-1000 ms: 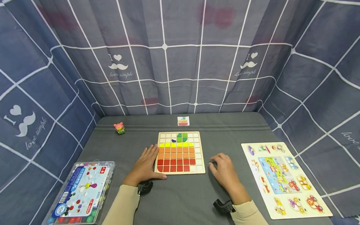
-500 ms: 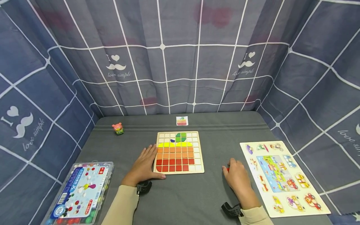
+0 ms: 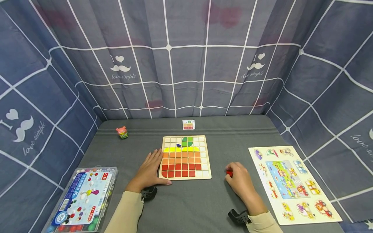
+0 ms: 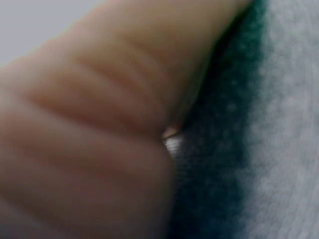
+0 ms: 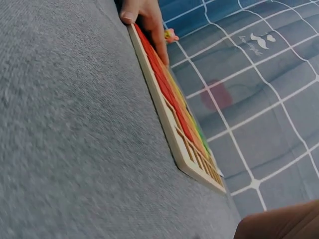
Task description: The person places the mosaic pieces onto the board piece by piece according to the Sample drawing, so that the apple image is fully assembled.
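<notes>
A square wooden mosaic board [image 3: 205,166] lies mid-table, its grid filled with red, orange, yellow and green tiles in a fruit-like picture. Pale cells run down its right side. My left hand [image 3: 148,171] rests along the board's left edge, fingers straight and thumb at the front corner. The right wrist view shows that same left hand [image 5: 144,12] at the board's far end. Right of the board, my right hand [image 3: 242,183] pinches a small red tile [image 3: 229,173] between thumb and fingers, close over the cloth. The left wrist view is mostly blurred skin.
A picture card [image 3: 188,125] lies behind the board. A pink-headed toy figure [image 3: 122,132] stands back left. At front left is a clear case of coloured balls [image 3: 81,197]; at right lies a picture puzzle board [image 3: 262,181]. Checked curtains [image 3: 186,64] surround the table.
My right hand moved away to the right from beside the board, then slightly back left. The red tile in its fingers now shows clearly. My left hand has stayed on the board's edge.
</notes>
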